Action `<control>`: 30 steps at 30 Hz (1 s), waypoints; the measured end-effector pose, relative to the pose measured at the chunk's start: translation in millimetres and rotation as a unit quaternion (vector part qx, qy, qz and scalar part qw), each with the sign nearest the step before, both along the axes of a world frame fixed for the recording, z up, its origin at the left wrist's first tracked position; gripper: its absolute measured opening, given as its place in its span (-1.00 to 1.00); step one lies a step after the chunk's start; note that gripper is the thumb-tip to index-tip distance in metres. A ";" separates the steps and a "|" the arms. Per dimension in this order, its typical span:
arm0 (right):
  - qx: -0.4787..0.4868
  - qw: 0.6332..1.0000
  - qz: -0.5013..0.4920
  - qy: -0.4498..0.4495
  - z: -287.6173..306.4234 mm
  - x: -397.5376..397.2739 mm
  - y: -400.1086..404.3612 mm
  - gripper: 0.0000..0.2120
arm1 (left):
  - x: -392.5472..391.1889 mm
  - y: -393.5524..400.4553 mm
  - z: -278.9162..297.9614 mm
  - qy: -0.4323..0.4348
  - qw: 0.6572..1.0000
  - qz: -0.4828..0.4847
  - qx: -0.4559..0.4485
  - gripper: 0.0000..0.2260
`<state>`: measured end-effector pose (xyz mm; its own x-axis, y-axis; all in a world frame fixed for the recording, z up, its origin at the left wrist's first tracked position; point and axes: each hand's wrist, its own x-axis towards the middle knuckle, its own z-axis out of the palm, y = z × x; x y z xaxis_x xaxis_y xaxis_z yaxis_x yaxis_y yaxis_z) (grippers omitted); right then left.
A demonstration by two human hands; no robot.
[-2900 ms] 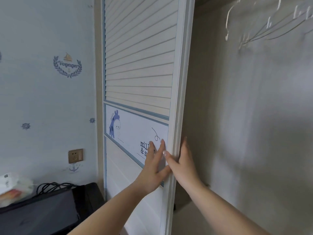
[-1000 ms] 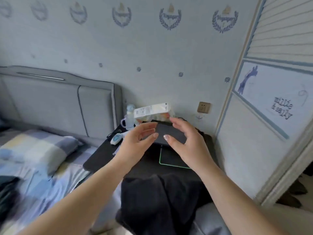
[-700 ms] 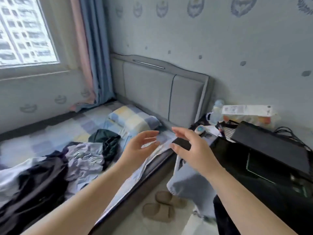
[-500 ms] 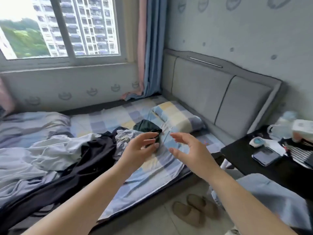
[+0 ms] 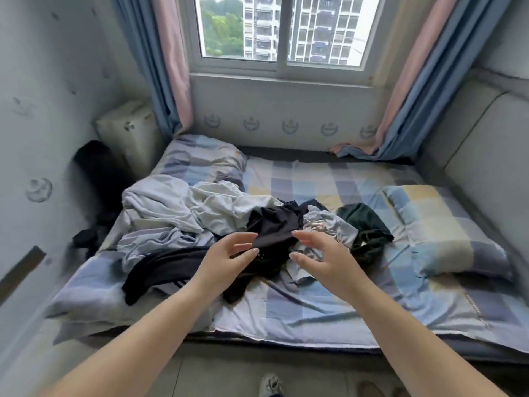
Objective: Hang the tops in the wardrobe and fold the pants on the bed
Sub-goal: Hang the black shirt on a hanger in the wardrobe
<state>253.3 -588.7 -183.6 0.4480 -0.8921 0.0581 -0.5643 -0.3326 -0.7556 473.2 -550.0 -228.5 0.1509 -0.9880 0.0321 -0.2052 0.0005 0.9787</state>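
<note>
Both arms reach out over the bed with its blue, yellow and grey checked sheet [image 5: 329, 299]; the left hand [image 5: 226, 260] and right hand [image 5: 326, 260] hover with fingers loosely spread, holding nothing. Just beyond them lies the heap of crumpled black, white and pale grey clothes [image 5: 223, 216], a dark green garment [image 5: 365, 227] at its right edge.

No readable text, labels or numbers; the wallpaper [image 5: 289, 110] below the window carries emblem marks, lettering too blurred to read.
</note>
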 end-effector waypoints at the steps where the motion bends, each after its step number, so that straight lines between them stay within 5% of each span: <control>1: 0.007 1.000 0.008 0.004 -6.0 7.7 -15.8 -0.60 | 9.7 -9.4 -7.0 -0.003 1.000 0.012 0.008 -0.76; 16: 0.131 0.984 0.015 0.121 -132.0 48.8 -205.8 -0.61 | 76.1 -163.3 -115.0 -0.011 0.983 0.113 0.146 -0.80; 30: 0.175 0.954 0.012 0.244 -401.6 91.0 -280.3 -0.53 | 101.7 -235.7 -369.1 -0.153 0.957 0.021 0.247 -0.66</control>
<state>344.3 -869.1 -585.2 0.3658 -0.8073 -0.4631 -0.8729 -0.1251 -0.4715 574.9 -785.6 -597.6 0.2486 -0.8876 -0.3878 -0.4715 -0.4606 0.7520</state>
